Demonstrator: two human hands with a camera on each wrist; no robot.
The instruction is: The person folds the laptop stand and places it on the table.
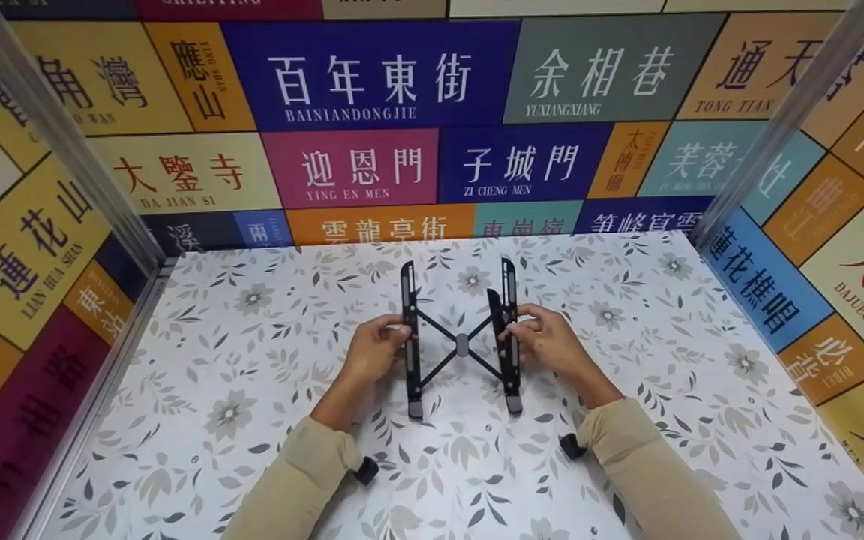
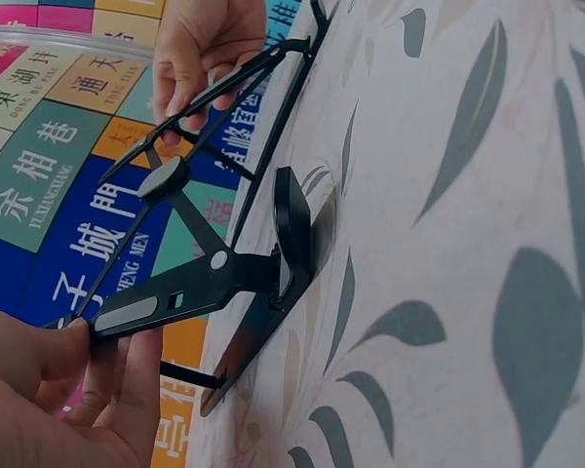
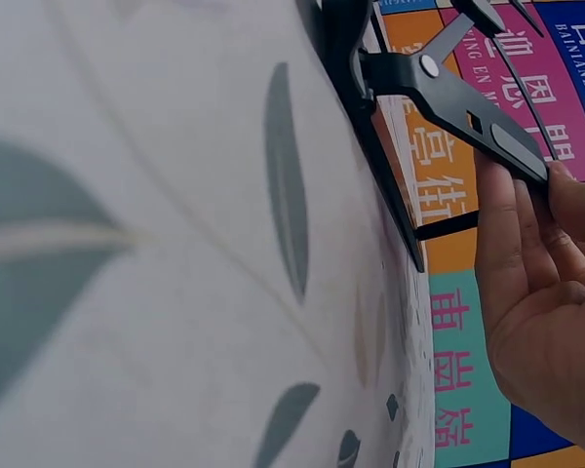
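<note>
A black folding laptop stand [image 1: 462, 345] is spread open on the table, its thin crossed struts meeting at a grey hub. On its left side, my left hand [image 1: 376, 349] pinches the upper support arm between thumb and fingers. My right hand [image 1: 548, 341] grips the matching arm on the right. Seen in the left wrist view, a support arm [image 2: 156, 297] with a grey pad slants up from the base rail, and an upright lip stands at its front end. In the right wrist view, thumb and fingers hold the raised arm's far end [image 3: 517, 146].
The table [image 1: 252, 360] has a white cover printed with grey leaves and flowers. Panels with coloured name blocks [image 1: 364, 165] rise behind it and at both sides. Metal posts [image 1: 777, 135] stand at the back corners. Small black devices [image 1: 366, 471] sit at both cuffs.
</note>
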